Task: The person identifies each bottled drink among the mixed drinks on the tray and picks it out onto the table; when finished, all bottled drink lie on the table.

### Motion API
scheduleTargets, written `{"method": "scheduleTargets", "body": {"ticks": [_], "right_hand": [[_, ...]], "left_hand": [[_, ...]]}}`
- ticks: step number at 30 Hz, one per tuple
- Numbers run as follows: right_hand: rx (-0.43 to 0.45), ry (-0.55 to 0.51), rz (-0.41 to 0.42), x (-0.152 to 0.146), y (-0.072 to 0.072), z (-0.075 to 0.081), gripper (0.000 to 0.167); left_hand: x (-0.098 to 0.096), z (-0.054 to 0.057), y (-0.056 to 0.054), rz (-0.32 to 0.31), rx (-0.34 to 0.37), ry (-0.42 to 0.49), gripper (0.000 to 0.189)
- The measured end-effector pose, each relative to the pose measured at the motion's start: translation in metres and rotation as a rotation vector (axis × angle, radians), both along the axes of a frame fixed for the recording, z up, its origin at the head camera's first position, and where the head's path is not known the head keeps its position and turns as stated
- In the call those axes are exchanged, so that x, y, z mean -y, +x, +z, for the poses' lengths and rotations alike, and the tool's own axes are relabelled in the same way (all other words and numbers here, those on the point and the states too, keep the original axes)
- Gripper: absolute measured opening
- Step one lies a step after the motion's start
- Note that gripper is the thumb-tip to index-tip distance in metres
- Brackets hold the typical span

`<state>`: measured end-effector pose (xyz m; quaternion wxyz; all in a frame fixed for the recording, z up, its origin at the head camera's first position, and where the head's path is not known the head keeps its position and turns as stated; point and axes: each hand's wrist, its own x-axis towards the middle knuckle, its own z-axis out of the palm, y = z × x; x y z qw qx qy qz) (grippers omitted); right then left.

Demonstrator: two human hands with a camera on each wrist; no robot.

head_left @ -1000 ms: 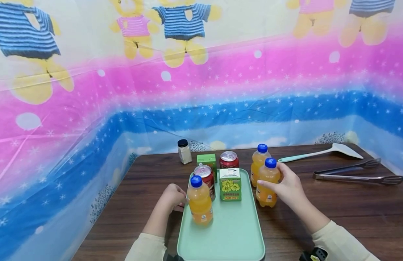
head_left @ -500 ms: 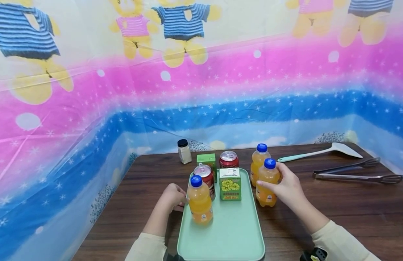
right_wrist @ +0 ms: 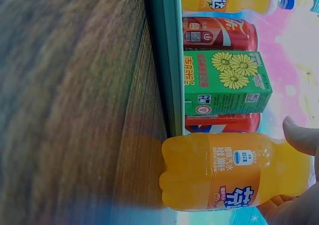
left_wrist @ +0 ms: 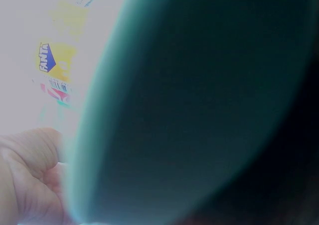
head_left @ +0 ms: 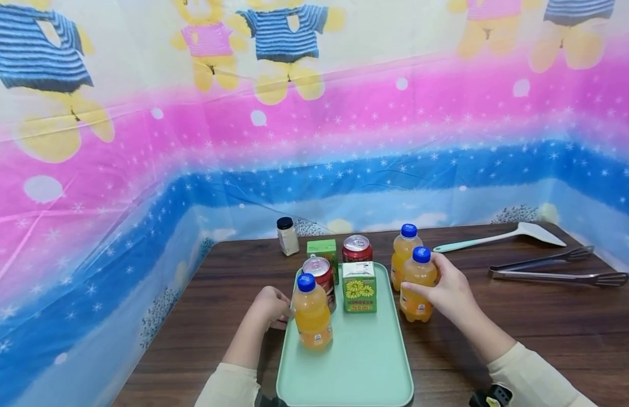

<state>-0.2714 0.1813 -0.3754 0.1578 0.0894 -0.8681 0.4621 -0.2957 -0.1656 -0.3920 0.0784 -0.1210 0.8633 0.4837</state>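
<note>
My left hand (head_left: 270, 307) grips the left rim of a light green tray (head_left: 362, 362); some of its fingers are hidden beneath the rim. In my right hand (head_left: 451, 287) is an upright orange soda bottle (head_left: 421, 275) with a blue cap, held near its upper part just outside the tray's right edge. The right wrist view shows that bottle (right_wrist: 234, 170) sideways, beside the tray's edge (right_wrist: 173, 75). On the tray stand another orange soda bottle (head_left: 313, 319), a red can (head_left: 321, 271) behind it, and a green drink carton (head_left: 360, 289) with yellow flowers.
Behind stand another red can (head_left: 357, 251), another green carton (head_left: 322, 249) and a third orange soda bottle (head_left: 403, 254). A small black-lidded jar (head_left: 288, 237) is at the back. A white-headed spatula (head_left: 498, 240) and metal tongs (head_left: 554, 274) lie right on the wooden table (head_left: 498, 316).
</note>
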Motion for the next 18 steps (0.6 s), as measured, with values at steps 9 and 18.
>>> {"method": "scheduleTargets", "body": {"ticks": [9, 18], "right_hand": [[0.007, 0.035, -0.011, -0.0026, 0.0006, 0.002, 0.075], [0.011, 0.019, -0.021, -0.0057, 0.0081, 0.0102, 0.082]], "left_hand": [[0.0008, -0.0009, -0.0007, -0.013, -0.002, 0.014, 0.016], [0.0012, -0.0008, -0.0009, -0.016, -0.001, 0.01, 0.016]]}}
